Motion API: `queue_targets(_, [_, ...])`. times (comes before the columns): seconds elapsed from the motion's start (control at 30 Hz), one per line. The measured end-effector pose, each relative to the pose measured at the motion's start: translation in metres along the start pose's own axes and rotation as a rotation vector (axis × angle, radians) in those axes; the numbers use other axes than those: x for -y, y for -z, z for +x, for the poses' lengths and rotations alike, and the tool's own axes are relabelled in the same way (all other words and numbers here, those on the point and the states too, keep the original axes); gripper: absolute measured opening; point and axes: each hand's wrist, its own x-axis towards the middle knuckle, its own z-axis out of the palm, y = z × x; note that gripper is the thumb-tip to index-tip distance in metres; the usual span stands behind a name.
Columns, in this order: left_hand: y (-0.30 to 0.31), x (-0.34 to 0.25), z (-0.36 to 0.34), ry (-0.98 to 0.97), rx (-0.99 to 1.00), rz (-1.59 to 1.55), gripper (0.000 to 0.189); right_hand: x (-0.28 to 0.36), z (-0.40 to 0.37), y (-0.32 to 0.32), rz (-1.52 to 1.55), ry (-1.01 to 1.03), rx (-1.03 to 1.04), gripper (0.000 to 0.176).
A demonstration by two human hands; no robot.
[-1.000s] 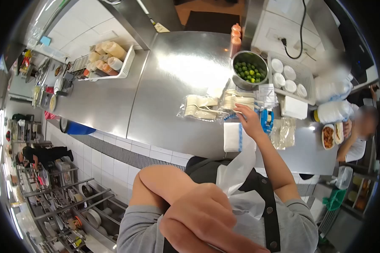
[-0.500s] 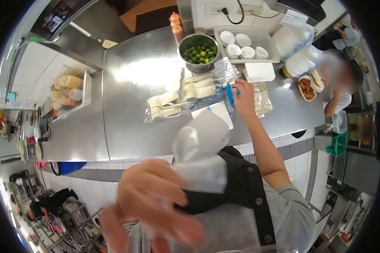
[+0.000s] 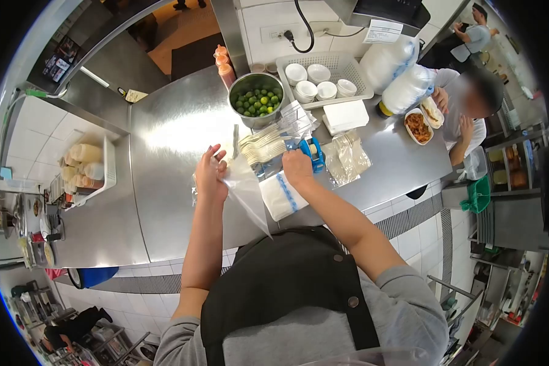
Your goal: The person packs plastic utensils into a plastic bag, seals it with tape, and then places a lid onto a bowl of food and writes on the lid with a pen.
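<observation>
My left hand [image 3: 211, 177] is raised over the front of the steel table, closed on a clear plastic bag [image 3: 249, 194] that hangs toward me. My right hand [image 3: 297, 166] is closed beside a blue tape dispenser [image 3: 316, 156], against its left side. Its fingertips are hidden, so what they pinch cannot be made out. Below that hand lies a flat white packet with a blue stripe [image 3: 282, 196]. Bagged wooden cutlery [image 3: 262, 146] sits between my hands, and a pack of clear bags [image 3: 346, 160] lies right of the dispenser.
Behind stand a steel pot of green limes [image 3: 256, 119], orange bottles [image 3: 226, 70] and a basket [image 3: 363, 91] with white cups [image 3: 318, 74]. White boxes [image 3: 346, 116] and wrapped stacks [image 3: 402, 85] are to the right. Another person sits near a food container [image 3: 418, 129].
My left hand has moved from close to the camera to the table, with the clear bag. My right hand has shifted from on top of the tape dispenser to its left side.
</observation>
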Motion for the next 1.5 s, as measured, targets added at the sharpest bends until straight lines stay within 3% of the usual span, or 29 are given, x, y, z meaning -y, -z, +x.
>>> queue_targets(0.17, [-0.030, 0.001, 0.003, -0.022, 0.150, -0.114, 0.033, -0.002, -0.014, 0.058, 0.350, -0.118, -0.012, 0.027])
queue_targets(0.27, [-0.042, 0.003, 0.004, -0.096, 0.355, -0.050, 0.033, -0.009, -0.013, 0.084, 1.044, -0.160, 0.073, 0.037])
queue_targets(0.37, [-0.053, 0.007, -0.002, -0.112, 0.525, 0.002, 0.042, -0.003, -0.020, 0.138, 1.728, -0.230, 0.162, 0.037])
queue_targets(0.43, [-0.058, 0.012, -0.006, -0.114, 0.601, 0.037, 0.044, 0.001, -0.021, 0.152, 1.661, -0.170, 0.128, 0.028])
queue_targets(0.5, [-0.068, 0.016, -0.014, -0.116, 0.531, 0.029, 0.046, 0.003, -0.017, 0.152, 1.475, -0.054, 0.038, 0.021])
queue_targets(0.63, [-0.063, 0.010, -0.018, -0.093, 0.463, 0.069, 0.042, -0.005, -0.013, 0.132, 1.442, -0.186, -0.073, 0.014])
queue_targets(0.73, [-0.055, 0.009, -0.018, -0.092, 0.389, 0.336, 0.044, -0.004, -0.015, 0.134, 1.569, -0.251, -0.106, 0.016])
queue_targets(0.83, [-0.049, 0.005, -0.027, -0.391, 0.454, 0.920, 0.050, -0.008, -0.014, 0.146, 1.576, -0.241, -0.056, 0.021])
queue_targets(0.87, [-0.041, 0.015, -0.020, -0.408, 0.537, 0.969, 0.050, -0.009, -0.012, 0.152, 1.590, -0.222, -0.023, 0.023])
queue_targets(0.97, [-0.038, 0.021, -0.019, -0.185, 0.456, 0.928, 0.038, -0.013, -0.015, 0.175, 1.626, -0.117, 0.070, 0.033])
queue_targets(1.1, [-0.038, 0.012, -0.020, -0.206, 0.313, 0.380, 0.020, -0.026, -0.020, 0.162, 1.457, -0.082, 0.199, 0.050])
queue_targets(1.2, [-0.024, 0.012, -0.007, -0.300, 0.240, 0.135, 0.018, -0.040, -0.027, 0.111, 1.478, -0.200, 0.475, 0.057])
queue_targets(1.3, [-0.007, 0.017, -0.004, -0.331, 0.174, 0.110, 0.021, -0.019, -0.048, 0.086, 2.220, -0.476, 0.594, 0.053])
queue_targets(1.33, [0.001, 0.019, -0.005, -0.326, 0.150, 0.141, 0.021, -0.009, -0.052, 0.089, 2.342, -0.551, 0.589, 0.035])
queue_targets(1.5, [0.032, 0.049, -0.012, -0.381, -0.102, 0.228, 0.026, 0.011, -0.053, 0.044, 2.185, -0.678, 0.353, 0.017])
